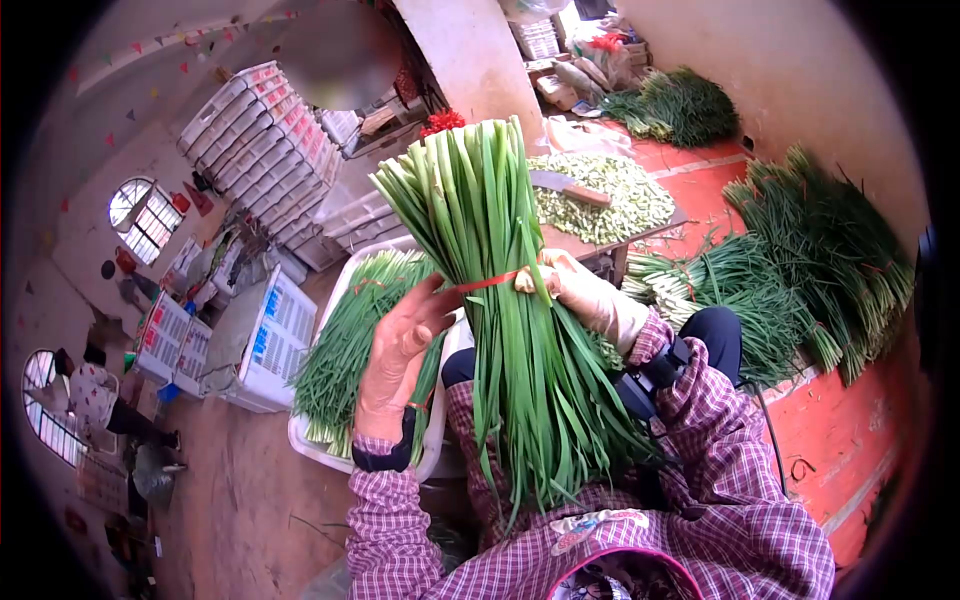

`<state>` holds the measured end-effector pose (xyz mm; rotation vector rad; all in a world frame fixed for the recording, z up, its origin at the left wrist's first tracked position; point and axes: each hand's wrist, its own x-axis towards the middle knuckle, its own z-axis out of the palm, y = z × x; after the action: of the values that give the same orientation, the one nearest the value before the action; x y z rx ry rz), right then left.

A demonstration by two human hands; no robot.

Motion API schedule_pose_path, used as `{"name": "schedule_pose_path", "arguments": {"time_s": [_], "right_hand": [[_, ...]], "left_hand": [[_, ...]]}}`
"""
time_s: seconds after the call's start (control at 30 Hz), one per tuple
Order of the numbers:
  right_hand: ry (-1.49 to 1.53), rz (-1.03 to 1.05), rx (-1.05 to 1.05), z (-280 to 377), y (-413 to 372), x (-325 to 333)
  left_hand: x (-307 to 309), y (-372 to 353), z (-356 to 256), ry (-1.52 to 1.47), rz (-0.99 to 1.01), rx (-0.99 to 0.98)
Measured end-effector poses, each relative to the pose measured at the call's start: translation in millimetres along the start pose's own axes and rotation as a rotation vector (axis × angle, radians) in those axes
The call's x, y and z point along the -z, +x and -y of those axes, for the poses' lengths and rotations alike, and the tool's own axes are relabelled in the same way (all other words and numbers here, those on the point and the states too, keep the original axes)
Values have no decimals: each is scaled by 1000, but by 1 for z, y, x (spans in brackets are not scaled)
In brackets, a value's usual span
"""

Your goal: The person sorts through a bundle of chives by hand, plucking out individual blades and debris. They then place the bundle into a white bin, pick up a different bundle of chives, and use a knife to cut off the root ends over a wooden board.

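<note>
A bundle of garlic chives point(515, 350) is being held in front of the torso, stem ends up, its leaves draping over the lap, and part of the room is being hidden behind it. The left hand point(395, 350) is being held at its side, fingers spread and curved toward a red band point(488, 284); by the right hand point(590, 297) that band is being pinched. To the left, more chives point(345, 350) are being contained in a white plastic tub point(340, 463). Beyond the bundle, a knife point(575, 190) and chopped stems point(605, 225) are being supported by a low board point(655, 230). To the right, the red floor covering point(820, 430) is being partly covered by chive piles point(750, 295), with another heap point(690, 105) by the wall point(800, 80). Across the brown floor point(230, 500), white crates point(265, 150) are being borne in tall stacks; light is being let in through arched windows point(147, 220), near which another person point(95, 395) is being seen.
</note>
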<state>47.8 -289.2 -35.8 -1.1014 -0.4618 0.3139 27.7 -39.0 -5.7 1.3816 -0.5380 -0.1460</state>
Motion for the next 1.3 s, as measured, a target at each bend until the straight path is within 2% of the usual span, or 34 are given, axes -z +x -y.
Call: {"name": "schedule_pose_path", "arguments": {"time_s": [0.03, 0.07, 0.1, 0.13, 0.17, 0.2, 0.27, 0.3, 0.33, 0.4, 0.43, 0.47, 0.53, 0.57, 0.6, 0.63, 0.67, 0.7, 0.73, 0.8, 0.83, 0.87, 0.9, 0.93, 0.97, 1.03, 1.07, 1.13, 1.17, 1.2, 1.27, 1.3], "right_hand": [[35, 96, 72, -12, 7, 8], [83, 127, -30, 7, -5, -10], [199, 138, -2, -11, 0, -4], [314, 147, 25, -31, 5, 1], [432, 157, -67, -35, 1, -5], [513, 136, -27, -47, -3, -9], [353, -15, -119, -42, -15, -22], [211, 58, -218, -24, -26, -23], [108, 152, -216, -28, -20, -14], [-541, -47, -98, -28, -34, -1], [-724, -182, -67, -12, -41, -10], [-726, -224, -25, -20, -39, 0], [-729, -364, 143, -9, -44, -16], [-898, -390, 260, -7, -43, -19], [-896, -388, 259, -5, -41, -23], [-834, -361, 349, -5, -37, -28], [-771, -335, 438, -5, -33, -34], [-718, -321, 632, -13, -21, -35], [-647, -293, 680, -9, -16, -39], [-274, -300, 404, -11, -8, -38], [-208, -310, 252, 3, -6, -38], [-112, -267, 383, 12, 1, -32], [-129, -351, 408, 27, 2, -24], [-77, -398, 552, 38, 13, -5], [-89, -572, 571, 62, 19, 4], [-10, -401, 790, 97, 16, 58], [-8, -521, 823, 110, 14, 81], [-4, -481, 848, 123, -1, 135], [-46, -662, 909, 122, -8, 140], [-177, -793, 895, 119, -15, 153], [-392, -965, 661, 98, -24, 171], [-782, -1023, 457, 76, -28, 196]], "left_hand": [[-9, 7, 6, -67, 51, -25], [-13, 10, 11, -134, 103, -52], [2, 13, 21, -140, 120, 127], [11, 18, 42, -142, 116, 130], [17, 22, 68, -235, 107, 128], [15, 22, 83, -329, 99, 129], [-6, 15, 84, -380, 102, 130], [-19, 10, 80, -425, 103, 119], [-30, 4, 78, -470, 98, 107], [-42, -8, 77, -431, 70, 75], [-44, -17, 77, -421, -21, 111], [-48, -21, 75, -408, -109, 143], [-53, -19, 70, -396, -54, 112], [-53, -20, 69, -378, -71, 123], [-51, -22, 68, -358, -88, 133], [-47, -26, 70, -340, -188, 173], [-45, -28, 72, -337, -190, 174], [-46, -30, 71, -266, -234, 165], [-49, -31, 67, -196, -279, 155], [-57, -29, 64, -259, -261, 147], [-55, -27, 66, -257, -164, 130], [-53, -25, 67, -253, -67, 114], [-52, -21, 65, -255, -67, 133], [-53, -20, 68, -278, -127, 134], [-48, -19, 72, -278, -132, 156], [-42, -17, 74, -229, -204, 156], [-34, -16, 83, -328, -240, 170], [-22, -13, 96, -378, -362, 148], [-21, -11, 93, -425, -392, 125], [-13, -10, 98, -499, -355, 157], [-21, -4, 93, -445, -469, 89], [-19, -3, 95, -448, -496, 96]]}}
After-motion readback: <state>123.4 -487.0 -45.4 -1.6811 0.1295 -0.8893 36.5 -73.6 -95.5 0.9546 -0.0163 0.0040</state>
